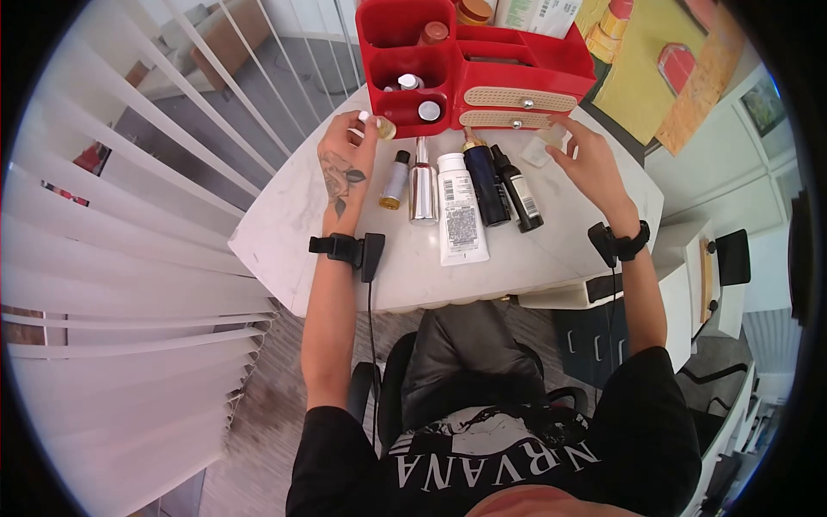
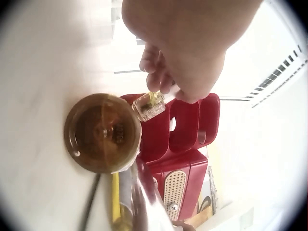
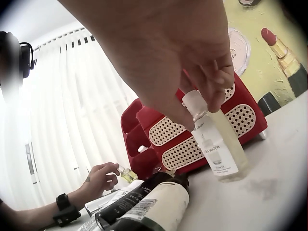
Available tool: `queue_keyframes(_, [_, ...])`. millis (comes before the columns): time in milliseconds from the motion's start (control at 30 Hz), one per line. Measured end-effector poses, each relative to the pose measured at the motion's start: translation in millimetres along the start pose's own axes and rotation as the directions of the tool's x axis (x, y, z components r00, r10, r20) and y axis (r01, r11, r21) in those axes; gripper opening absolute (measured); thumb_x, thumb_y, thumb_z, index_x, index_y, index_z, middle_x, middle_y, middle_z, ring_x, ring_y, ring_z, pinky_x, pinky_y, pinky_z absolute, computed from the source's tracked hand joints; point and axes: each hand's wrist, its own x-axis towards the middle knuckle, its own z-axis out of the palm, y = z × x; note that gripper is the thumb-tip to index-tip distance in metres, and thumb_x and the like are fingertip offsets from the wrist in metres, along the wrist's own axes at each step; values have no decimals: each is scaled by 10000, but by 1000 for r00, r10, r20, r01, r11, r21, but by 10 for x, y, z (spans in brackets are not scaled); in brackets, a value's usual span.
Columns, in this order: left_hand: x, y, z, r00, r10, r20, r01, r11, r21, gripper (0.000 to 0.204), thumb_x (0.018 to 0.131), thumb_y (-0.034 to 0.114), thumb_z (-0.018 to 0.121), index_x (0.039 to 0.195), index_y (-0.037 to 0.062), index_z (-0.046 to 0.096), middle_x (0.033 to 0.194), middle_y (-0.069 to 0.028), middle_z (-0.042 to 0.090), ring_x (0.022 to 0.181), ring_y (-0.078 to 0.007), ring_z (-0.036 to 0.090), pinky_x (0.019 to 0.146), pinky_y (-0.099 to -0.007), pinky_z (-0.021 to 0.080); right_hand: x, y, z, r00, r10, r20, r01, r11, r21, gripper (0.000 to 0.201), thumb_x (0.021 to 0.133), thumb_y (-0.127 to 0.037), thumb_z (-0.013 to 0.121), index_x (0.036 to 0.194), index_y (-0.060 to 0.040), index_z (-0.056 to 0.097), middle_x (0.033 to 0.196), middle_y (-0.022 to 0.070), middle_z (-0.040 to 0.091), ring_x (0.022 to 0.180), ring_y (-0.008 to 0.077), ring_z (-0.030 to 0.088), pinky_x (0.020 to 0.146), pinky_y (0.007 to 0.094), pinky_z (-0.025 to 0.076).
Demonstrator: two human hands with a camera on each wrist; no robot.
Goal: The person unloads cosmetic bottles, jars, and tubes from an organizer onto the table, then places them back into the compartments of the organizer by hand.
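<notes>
My left hand [image 1: 346, 159] pinches a small glass bottle [image 2: 149, 106] by its white cap, next to the front left compartment of the red organizer [image 1: 469, 77]. Pale yellow liquid shows inside that bottle. To the right, my right hand [image 1: 596, 164] has thumb and fingers round the cap of a clear labelled bottle [image 3: 219, 149], which leans slightly by the drawers. Between the hands lie a small silver-grey bottle [image 1: 396, 179], a shiny silver bottle [image 1: 423, 191], a white tube [image 1: 463, 211], a dark blue bottle [image 1: 488, 185] and a black bottle [image 1: 517, 191].
In the organizer's compartments stand a white-capped bottle [image 1: 409, 82] and other containers; two drawers [image 1: 517, 98] face me. A painted panel [image 1: 637, 77] is behind it at right. White vertical blinds [image 1: 155, 172] hang left of the marble-look table [image 1: 388, 276].
</notes>
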Motion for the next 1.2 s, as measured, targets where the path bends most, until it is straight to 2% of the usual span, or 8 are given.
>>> queue_keyframes(67, [-18,14,-43,996,80,43,-83,993,83,228,922,185,750,1027,-15,720,790,-68,701,596,-118,611,559,-268,486,21,-95,-14,1000,8,10,-8,1000,-21,358,890,-127,741,1228,-43,660,986,135,704,762,291,673,679,390,533])
queue_keyframes(133, [-14,-57,-28,995,85,56,-89,992,87,231,910,186,762,1020,-12,719,765,-58,685,606,-117,606,565,-267,482,29,-163,14,949,-173,-264,100,958,-267,312,883,-137,740,1177,-60,672,1069,92,696,834,295,698,698,383,565])
queue_keyframes(433, [-3,-98,-21,987,116,113,-119,993,21,179,922,166,742,975,-3,716,729,-30,618,649,-109,554,612,-275,453,788,-1115,669,818,-532,-216,516,846,-130,238,886,-118,684,1108,-40,645,1143,84,644,959,277,685,722,368,580])
queue_keyframes(500, [-37,-95,-31,989,89,115,-92,996,16,177,927,165,738,970,-5,715,739,-31,617,656,-109,552,617,-276,450,1063,-1128,983,761,-630,-153,584,768,-263,256,877,-80,655,1122,-8,643,1082,112,661,983,278,686,767,374,586])
queue_keyframes(600, [2,-110,-42,992,78,100,-81,997,20,178,922,169,708,951,-6,708,786,-96,616,669,-190,582,623,-325,464,1309,-1059,1310,850,-524,-50,494,827,-267,299,890,-60,649,1175,20,613,1091,172,662,1032,319,665,826,429,579])
queue_keyframes(767, [-14,-143,-49,993,63,98,-56,996,-66,286,1011,229,599,973,-37,697,845,-132,652,707,-234,596,684,-356,476,1419,-1110,1315,853,-521,-44,502,840,-209,255,866,-24,638,1118,12,629,1022,190,683,1002,343,679,838,444,578])
queue_keyframes(1133, [4,-216,-65,994,15,110,-11,999,-33,344,1034,289,549,1049,-9,721,801,-84,669,724,-160,601,679,-308,464,1233,-1195,793,832,-521,-189,527,850,-20,175,904,-44,649,1068,2,608,1003,190,688,913,410,677,789,461,569])
queue_keyframes(1200, [11,-226,-42,994,12,110,-6,998,-56,348,1037,292,542,1052,-5,722,799,-82,669,729,-160,604,681,-310,467,993,-1230,514,906,-343,-249,396,894,211,220,911,-93,698,1108,-12,642,995,157,709,880,341,710,780,405,573])
